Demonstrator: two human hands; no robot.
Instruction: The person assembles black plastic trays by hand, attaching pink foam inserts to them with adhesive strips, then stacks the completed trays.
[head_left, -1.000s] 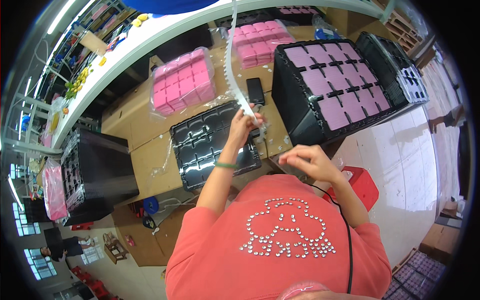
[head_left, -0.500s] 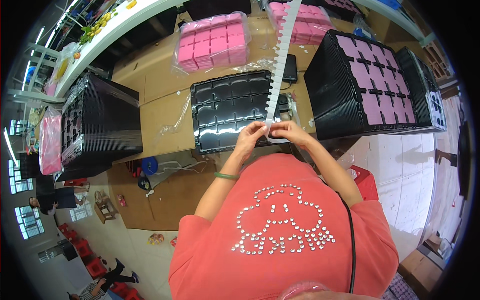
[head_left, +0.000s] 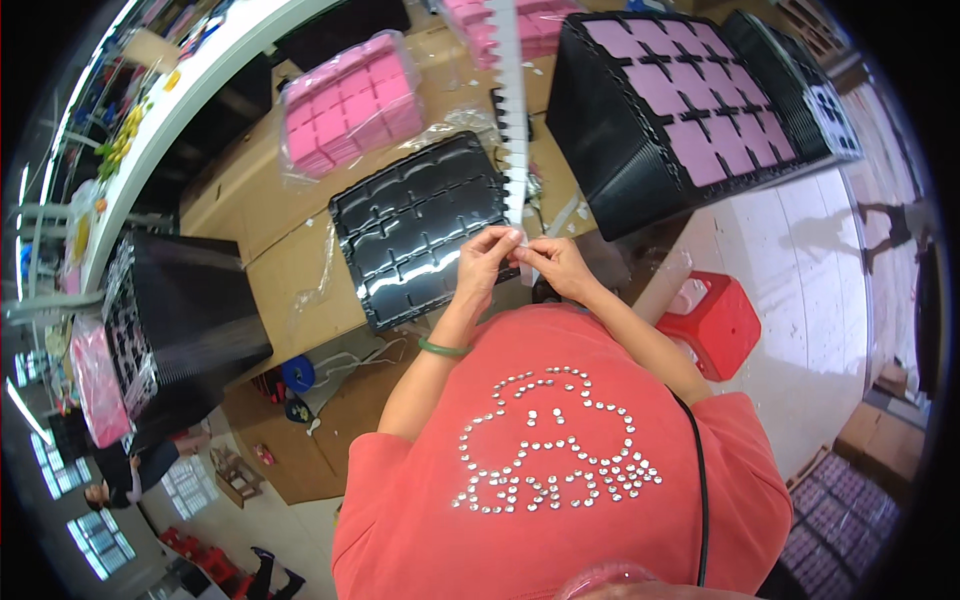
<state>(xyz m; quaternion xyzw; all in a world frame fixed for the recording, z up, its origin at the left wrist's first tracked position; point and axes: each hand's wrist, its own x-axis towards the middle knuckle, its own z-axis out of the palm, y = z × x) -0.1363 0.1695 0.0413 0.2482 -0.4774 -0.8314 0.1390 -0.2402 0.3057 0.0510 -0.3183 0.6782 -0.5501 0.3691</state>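
Observation:
A long white strip (head_left: 515, 130) with a row of small notches along one edge runs from the far side of the table down to my fingers. Thumb and fingers of my left hand (head_left: 484, 262) are pinched on it near its near end. My right hand (head_left: 556, 264) grips the strip just beside them, fingertips almost touching the left ones. A short tail of it hangs below the fingers. Left of the strip lies a glossy black plastic tray (head_left: 420, 225) with molded compartments, close to my left hand. What the fingertips cover is hidden.
Tall stacks of black trays stand at right (head_left: 620, 140) and left (head_left: 195, 310), the right one topped with pink pieces. A plastic-wrapped pink stack (head_left: 355, 105) sits at the back on the cardboard-covered table (head_left: 290, 250). A red stool (head_left: 715, 325) stands at the right.
The view has turned, so table items appear shifted left. My fingertips are closer together on the strip, and its end, curled under my right hand before, now hangs down.

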